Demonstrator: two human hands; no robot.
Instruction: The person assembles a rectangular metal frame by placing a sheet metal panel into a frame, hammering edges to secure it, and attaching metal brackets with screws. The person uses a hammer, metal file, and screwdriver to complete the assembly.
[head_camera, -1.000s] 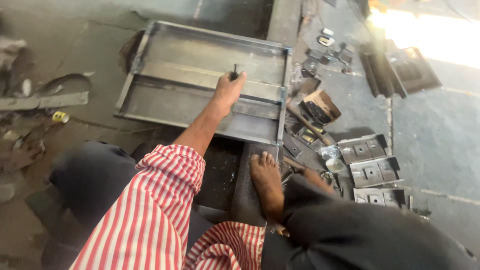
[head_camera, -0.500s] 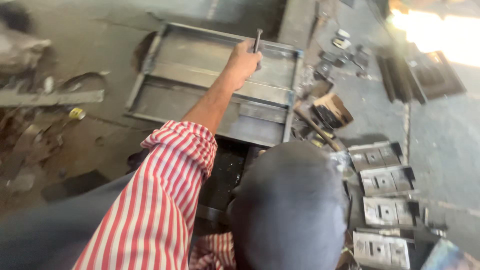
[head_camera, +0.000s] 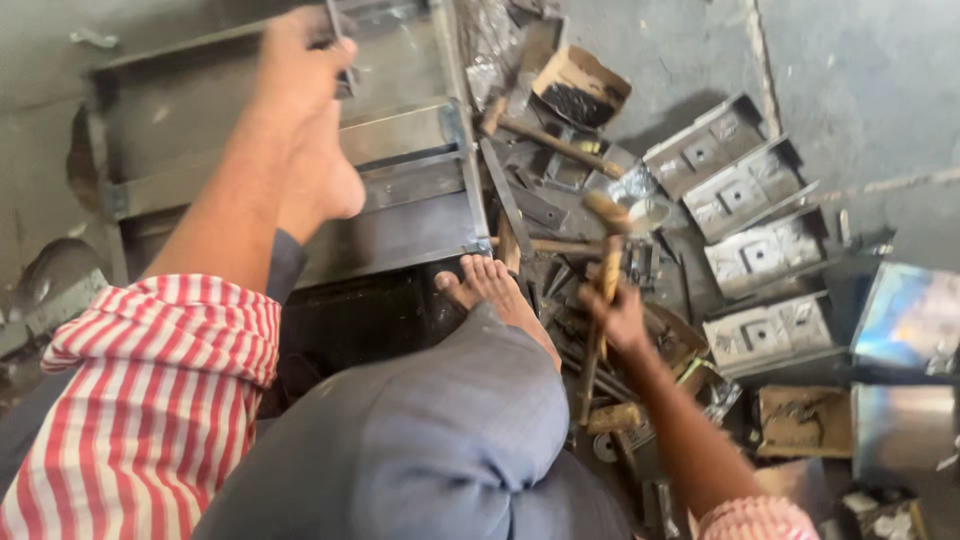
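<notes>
On the littered concrete floor, our left hand (head_camera: 300, 70) pinches a punch (head_camera: 338, 35) on the far steel tray (head_camera: 400, 215) while our right hand (head_camera: 617, 318), fingers wrapped, grips a hammer (head_camera: 607, 262); a glancing blow could strike knuckles or our bare foot (head_camera: 492, 290).

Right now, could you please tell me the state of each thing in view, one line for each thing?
left hand: closed around a thin metal tool, held against the tray
metal tray: lying flat on the floor, open side up
right hand: closed on the hammer handle
hammer: held upright, head raised
cardboard box: open, dark contents inside
pressed metal plates: lying in a row on the floor
</notes>
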